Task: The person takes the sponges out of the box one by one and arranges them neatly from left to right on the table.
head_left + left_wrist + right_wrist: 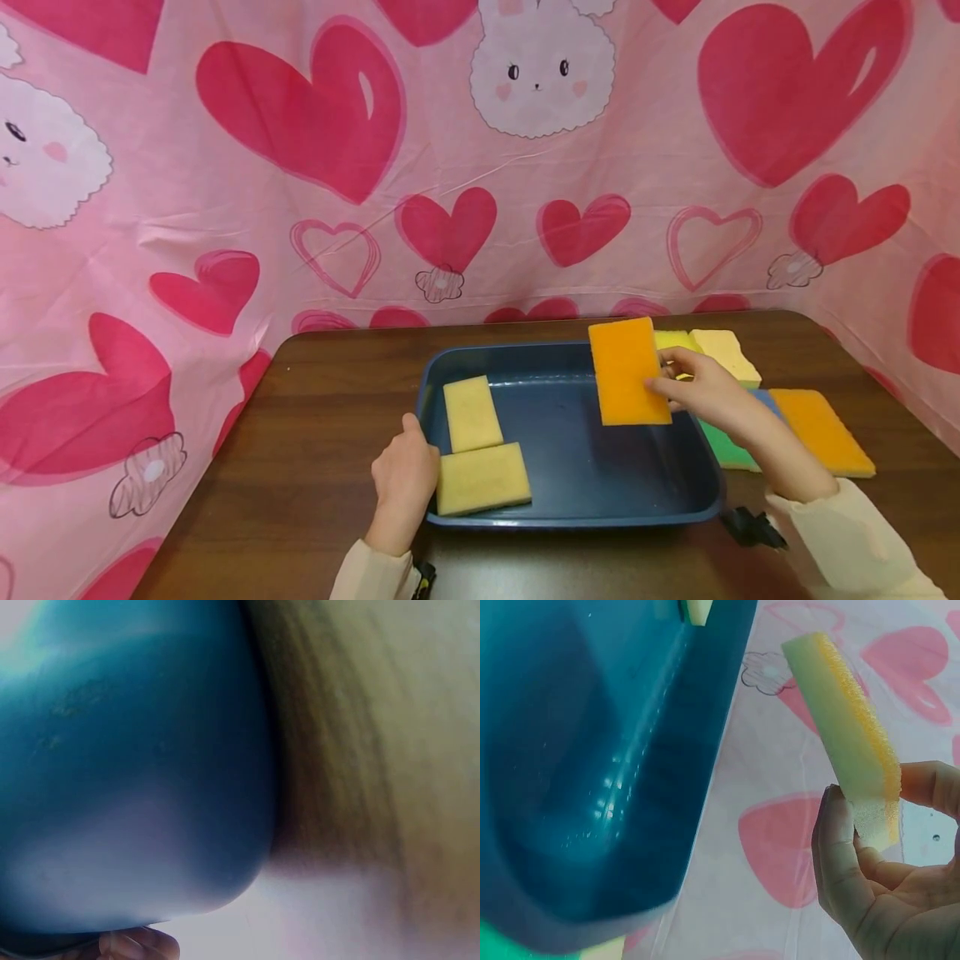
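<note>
My right hand [701,383] pinches an orange-faced sponge [628,371] by its right edge, held upright over the right part of a dark blue tray [570,521]. In the right wrist view the thumb and fingers grip the lower end of this sponge [847,735], showing its pale foam side and thin orange layer. My left hand [405,471] grips the tray's left rim; its fingertips [142,943] show at the rim in the left wrist view. Two pale yellow sponges lie in the tray at its left, one lengthwise [472,412] and one crosswise [483,479] in front.
Right of the tray lie several more sponges on the brown table [322,433]: an orange one [825,429], a green one [723,446], a blue one [768,402], a bright yellow one [675,340] and a pale yellow one [726,354]. A pink heart-patterned cloth [450,150] hangs behind.
</note>
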Demonstrator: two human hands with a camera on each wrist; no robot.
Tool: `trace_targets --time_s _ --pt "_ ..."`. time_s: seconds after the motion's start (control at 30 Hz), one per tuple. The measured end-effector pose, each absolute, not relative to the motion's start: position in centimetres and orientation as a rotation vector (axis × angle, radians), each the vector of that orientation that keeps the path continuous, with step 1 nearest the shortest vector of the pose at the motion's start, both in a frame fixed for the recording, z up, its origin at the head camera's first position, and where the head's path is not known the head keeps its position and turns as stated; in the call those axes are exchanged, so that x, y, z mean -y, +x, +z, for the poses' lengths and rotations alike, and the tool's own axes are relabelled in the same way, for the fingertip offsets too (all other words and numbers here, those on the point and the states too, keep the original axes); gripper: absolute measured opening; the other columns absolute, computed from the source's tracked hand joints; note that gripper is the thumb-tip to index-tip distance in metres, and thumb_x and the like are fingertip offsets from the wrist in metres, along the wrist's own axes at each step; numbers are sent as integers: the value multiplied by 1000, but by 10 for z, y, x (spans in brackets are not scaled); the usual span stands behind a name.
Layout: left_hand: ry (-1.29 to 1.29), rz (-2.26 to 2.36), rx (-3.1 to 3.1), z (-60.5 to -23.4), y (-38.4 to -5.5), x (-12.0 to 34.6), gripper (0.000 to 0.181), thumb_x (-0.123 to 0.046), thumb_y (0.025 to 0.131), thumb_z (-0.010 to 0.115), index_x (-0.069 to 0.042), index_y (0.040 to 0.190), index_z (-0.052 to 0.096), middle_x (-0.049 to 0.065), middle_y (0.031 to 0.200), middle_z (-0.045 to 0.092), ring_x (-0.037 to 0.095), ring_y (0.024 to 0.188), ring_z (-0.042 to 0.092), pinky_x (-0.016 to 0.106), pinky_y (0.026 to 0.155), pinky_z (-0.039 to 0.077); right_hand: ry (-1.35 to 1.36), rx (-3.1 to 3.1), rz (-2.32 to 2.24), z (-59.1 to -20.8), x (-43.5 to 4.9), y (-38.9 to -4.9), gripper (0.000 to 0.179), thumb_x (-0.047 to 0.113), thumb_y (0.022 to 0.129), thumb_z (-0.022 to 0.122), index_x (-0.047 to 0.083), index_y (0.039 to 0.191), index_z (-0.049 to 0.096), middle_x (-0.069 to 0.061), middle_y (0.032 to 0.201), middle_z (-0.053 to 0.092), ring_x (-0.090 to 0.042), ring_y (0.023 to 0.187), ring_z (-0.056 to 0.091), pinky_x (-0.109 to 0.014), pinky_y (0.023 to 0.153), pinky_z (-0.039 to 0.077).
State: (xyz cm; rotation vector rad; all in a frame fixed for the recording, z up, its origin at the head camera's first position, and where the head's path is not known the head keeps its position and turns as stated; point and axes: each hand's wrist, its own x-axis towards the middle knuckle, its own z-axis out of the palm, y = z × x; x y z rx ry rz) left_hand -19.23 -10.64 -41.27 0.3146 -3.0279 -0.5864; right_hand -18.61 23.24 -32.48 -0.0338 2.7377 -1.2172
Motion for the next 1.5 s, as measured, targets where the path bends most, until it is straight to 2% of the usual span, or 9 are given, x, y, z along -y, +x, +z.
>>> trace_targets --time_s 0.17,0.53,0.8,0.97,1.17,1.4,1.5 --pt "299 -594 3008 -414 -192 106 13 -8 85 51 -1 95 46 12 57 52 25 48 49 37 45 35 20 -2742 -1194 -326 -248 -181 59 25 95 55 -15 132 35 -27 109 52 -17 84 62 -38 77 57" --pt "315 -581 3004 -412 -191 105 14 -9 86 51 -1 96 46 12 59 54 25 49 50 38 46 37 50 -2779 -1147 -331 -273 -168 63 28 97 53 -17 135 31 -31 112 50 -19 85 64 -39 75 57" --pt "315 -572 3002 -413 -192 106 15 -10 85 52 -1 96 46 12 59 54 25 49 51 38 47 37 58 -2796 -1106 -331 -285 -159 64 26 97 51 -20 135 29 -31 111 51 -23 90 63 -32 71 57" --pt "318 -571 3006 -414 -192 106 16 -10 86 52 -1 97 47 12 59 53 24 48 49 37 46 36 64 -2797 -1036 -330 -297 -154 66 26 98 50 -24 133 27 -35 111 50 -28 90 66 -32 70 57" --pt "321 -566 3011 -414 -192 105 17 -11 86 52 -1 99 47 12 59 53 24 48 50 38 46 37 37 -2792 -1008 -336 -315 -148 65 26 98 50 -24 133 28 -33 109 53 -20 83 68 -28 67 56" --pt "322 -563 3000 -413 -192 104 19 -10 85 52 0 101 47 13 59 53 25 49 51 39 47 38 100 -2779 -970 -342 -330 -144 72 29 99 48 -27 134 21 -40 113 46 -24 86 67 -31 69 57" --pt "326 -564 3006 -413 -191 105 19 -10 86 52 0 102 48 12 58 52 24 48 49 37 46 37 132 -2760 -995 -344 -333 -141 70 28 99 48 -27 134 22 -40 112 44 -17 84 65 -30 68 57"
